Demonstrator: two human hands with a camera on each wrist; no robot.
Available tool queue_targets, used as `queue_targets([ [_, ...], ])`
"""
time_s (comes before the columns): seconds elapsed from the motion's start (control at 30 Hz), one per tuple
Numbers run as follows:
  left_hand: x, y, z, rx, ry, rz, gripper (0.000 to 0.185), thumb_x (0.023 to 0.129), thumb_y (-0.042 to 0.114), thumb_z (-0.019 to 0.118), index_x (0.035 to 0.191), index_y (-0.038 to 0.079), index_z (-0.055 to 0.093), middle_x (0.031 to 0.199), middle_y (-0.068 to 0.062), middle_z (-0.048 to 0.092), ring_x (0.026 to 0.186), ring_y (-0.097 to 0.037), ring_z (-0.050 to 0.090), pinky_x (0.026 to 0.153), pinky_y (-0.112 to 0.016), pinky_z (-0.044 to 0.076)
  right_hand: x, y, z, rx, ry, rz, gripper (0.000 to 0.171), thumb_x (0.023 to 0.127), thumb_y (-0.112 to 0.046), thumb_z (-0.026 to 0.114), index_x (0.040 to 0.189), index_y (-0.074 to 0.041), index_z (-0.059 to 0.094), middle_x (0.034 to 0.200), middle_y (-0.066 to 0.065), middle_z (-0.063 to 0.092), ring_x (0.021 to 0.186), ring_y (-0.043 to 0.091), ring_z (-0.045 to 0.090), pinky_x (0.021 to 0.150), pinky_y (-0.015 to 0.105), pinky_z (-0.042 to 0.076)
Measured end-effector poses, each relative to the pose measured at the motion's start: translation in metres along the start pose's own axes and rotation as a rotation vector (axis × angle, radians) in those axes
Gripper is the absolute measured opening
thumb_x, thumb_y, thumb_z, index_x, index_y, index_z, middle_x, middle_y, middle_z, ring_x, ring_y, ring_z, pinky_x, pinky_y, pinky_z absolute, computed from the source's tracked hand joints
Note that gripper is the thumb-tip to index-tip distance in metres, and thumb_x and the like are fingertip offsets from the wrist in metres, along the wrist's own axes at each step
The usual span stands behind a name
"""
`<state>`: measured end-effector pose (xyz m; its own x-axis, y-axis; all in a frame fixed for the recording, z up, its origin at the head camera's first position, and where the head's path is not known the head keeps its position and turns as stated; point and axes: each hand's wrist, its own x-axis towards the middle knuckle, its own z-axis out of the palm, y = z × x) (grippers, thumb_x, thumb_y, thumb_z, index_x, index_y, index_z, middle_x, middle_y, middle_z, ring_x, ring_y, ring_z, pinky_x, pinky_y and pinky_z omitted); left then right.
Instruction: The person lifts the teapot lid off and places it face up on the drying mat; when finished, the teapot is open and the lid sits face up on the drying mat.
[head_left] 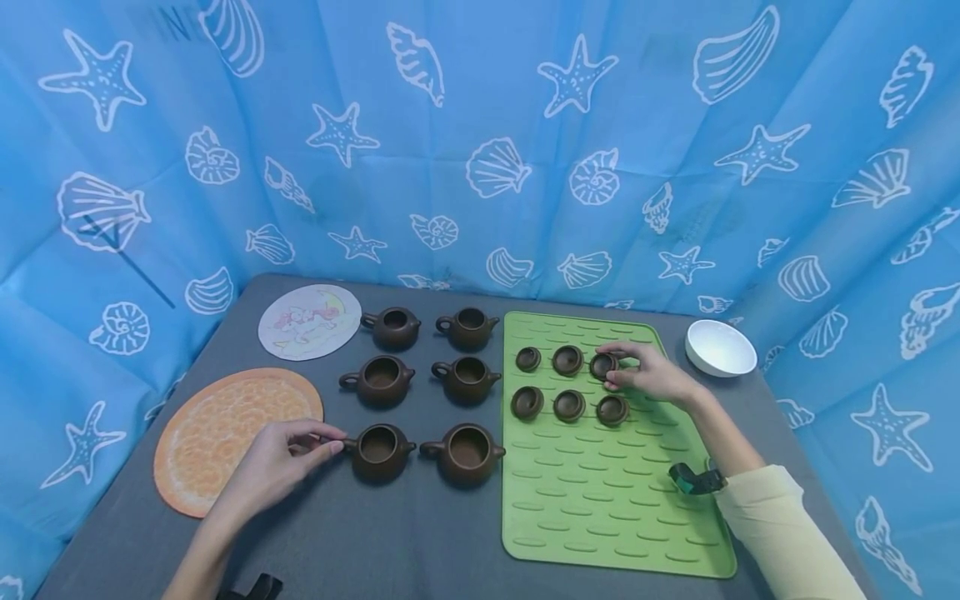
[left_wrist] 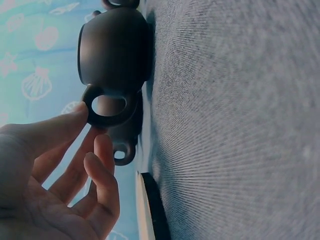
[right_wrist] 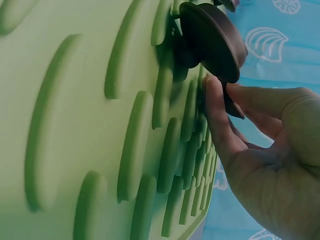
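Note:
On the left, my left hand (head_left: 277, 462) pinches the loop handle of the front-left brown teapot (head_left: 378, 454), which stands lidless on the grey table. Close up in the left wrist view, thumb and a finger meet the handle (left_wrist: 110, 120). My right hand (head_left: 652, 375) holds a small brown lid (head_left: 602, 367) by its edge, at the back right of the lid group on the green mat (head_left: 585, 500). In the right wrist view, a nearer lid (right_wrist: 212, 40) lies knob-down and partly hides the pinched one.
Several other lidless teapots (head_left: 467, 377) stand in two columns left of the mat. More lids (head_left: 527, 402) lie in two rows on it. A white bowl (head_left: 722, 348) sits back right. An orange round mat (head_left: 232, 433) and a pale round one (head_left: 309, 322) lie left.

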<state>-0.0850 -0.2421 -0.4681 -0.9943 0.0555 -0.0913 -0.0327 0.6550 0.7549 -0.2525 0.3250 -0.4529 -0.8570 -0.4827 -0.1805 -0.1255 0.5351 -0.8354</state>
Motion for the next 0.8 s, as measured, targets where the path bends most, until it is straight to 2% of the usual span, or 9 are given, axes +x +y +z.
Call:
queue_targets([
  [0.23,0.003,-0.001,-0.001,0.006,-0.013,0.020,0.016,0.100,0.018,0.080,0.115,0.019,0.083,0.109,-0.001,0.082,0.091,-0.011,0.072,0.079,-0.022,0.058,0.002,-0.002,0.004,-0.100,0.021,-0.010,0.063,0.101,-0.001,0.071,0.158,0.008,0.044,0.148,0.040,0.048,0.099,0.032,0.079,0.081,0.033,0.065],
  [0.43,0.004,-0.002,-0.002,0.006,-0.020,0.043,0.016,0.100,0.018,0.079,0.115,0.019,0.083,0.109,0.001,0.083,0.092,-0.009,0.072,0.080,-0.022,0.058,0.003,0.000,0.003,-0.072,0.018,0.014,0.066,0.102,-0.002,0.072,0.159,0.007,0.041,0.145,0.038,0.045,0.102,0.035,0.079,0.077,0.032,0.062],
  [0.57,0.004,-0.004,-0.004,0.012,-0.036,0.063,0.016,0.100,0.018,0.079,0.115,0.020,0.083,0.109,0.001,0.082,0.094,-0.008,0.072,0.081,-0.022,0.058,0.003,0.001,0.002,-0.064,0.012,0.013,0.066,0.102,-0.003,0.072,0.160,0.007,0.041,0.145,0.038,0.044,0.100,0.031,0.079,0.075,0.032,0.061],
  [0.67,0.006,-0.003,-0.008,0.028,-0.072,0.076,0.017,0.101,0.020,0.078,0.117,0.020,0.083,0.110,0.001,0.081,0.094,-0.008,0.071,0.081,-0.022,0.059,0.001,-0.002,-0.002,-0.067,0.011,0.010,0.066,0.104,-0.005,0.071,0.160,0.007,0.039,0.146,0.040,0.044,0.094,0.028,0.078,0.072,0.035,0.061],
  [0.8,0.009,0.001,-0.021,0.069,-0.126,0.083,0.022,0.103,0.030,0.076,0.120,0.018,0.081,0.111,0.002,0.080,0.096,-0.010,0.070,0.081,-0.024,0.059,-0.006,-0.010,-0.009,-0.074,0.028,0.020,0.066,0.106,-0.009,0.070,0.162,0.005,0.038,0.154,0.042,0.041,0.093,0.029,0.079,0.078,0.040,0.065],
])
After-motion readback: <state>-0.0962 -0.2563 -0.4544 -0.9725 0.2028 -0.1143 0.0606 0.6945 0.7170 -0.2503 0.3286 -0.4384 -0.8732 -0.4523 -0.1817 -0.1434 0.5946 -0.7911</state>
